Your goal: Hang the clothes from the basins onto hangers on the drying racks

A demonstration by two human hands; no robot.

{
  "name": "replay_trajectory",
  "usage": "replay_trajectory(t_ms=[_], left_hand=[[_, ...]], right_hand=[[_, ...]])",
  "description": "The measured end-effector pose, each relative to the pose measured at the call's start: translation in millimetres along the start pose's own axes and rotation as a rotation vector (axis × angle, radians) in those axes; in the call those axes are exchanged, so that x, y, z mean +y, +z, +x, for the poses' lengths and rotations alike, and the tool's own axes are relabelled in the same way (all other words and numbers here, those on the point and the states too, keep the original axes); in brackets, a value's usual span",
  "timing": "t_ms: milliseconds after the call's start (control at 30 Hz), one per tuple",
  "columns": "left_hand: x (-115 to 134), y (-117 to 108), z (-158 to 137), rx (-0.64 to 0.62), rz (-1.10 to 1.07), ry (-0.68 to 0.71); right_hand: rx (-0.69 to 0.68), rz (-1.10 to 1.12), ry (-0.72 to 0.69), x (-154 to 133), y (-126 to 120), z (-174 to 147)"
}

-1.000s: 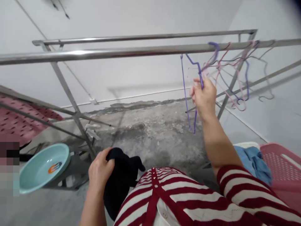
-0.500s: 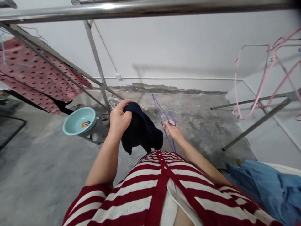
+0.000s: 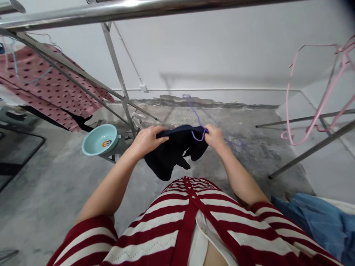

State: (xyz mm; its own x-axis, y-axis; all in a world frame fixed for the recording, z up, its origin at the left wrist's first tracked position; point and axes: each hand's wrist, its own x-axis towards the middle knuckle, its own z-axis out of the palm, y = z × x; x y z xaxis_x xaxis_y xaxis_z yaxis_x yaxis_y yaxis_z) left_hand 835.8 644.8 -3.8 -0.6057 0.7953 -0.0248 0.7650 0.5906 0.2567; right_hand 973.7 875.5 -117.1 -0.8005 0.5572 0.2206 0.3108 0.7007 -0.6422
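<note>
A dark navy garment (image 3: 169, 155) hangs in front of my body, its upper band stretched sideways between my two hands. My left hand (image 3: 149, 140) is closed on the left end of the band, thumb on top. At the other end, my right hand (image 3: 214, 136) grips the band together with a purple clothes hanger (image 3: 196, 115). The hanger's hook curves over the front of the band beside the right fingers. Its far part is smeared by motion, and the garment's folds hide its full shape.
A steel rail (image 3: 116, 14) crosses above. Pink spotted clothing (image 3: 55, 85) hangs at the left, over a turquoise basin (image 3: 94, 142) on a grey stand. Pink hangers (image 3: 320, 107) hang at the right. Blue denim cloth (image 3: 318, 221) lies at the lower right.
My right hand has moved up to the garment with the purple hanger and now grips the band. The garment has gone from bunched to spread between both hands.
</note>
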Motion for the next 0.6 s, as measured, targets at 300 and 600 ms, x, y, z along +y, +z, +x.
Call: replay_trajectory(t_ms=[300,600], left_hand=[[-14,0,-3,-0.029,0.388,-0.027],[-23,-5,0,0.076,0.37,-0.201]], right_hand=[[-0.328,0.23,0.08,-17,-21,-10],[-0.342,0.366,0.078,-11,-12,-51]])
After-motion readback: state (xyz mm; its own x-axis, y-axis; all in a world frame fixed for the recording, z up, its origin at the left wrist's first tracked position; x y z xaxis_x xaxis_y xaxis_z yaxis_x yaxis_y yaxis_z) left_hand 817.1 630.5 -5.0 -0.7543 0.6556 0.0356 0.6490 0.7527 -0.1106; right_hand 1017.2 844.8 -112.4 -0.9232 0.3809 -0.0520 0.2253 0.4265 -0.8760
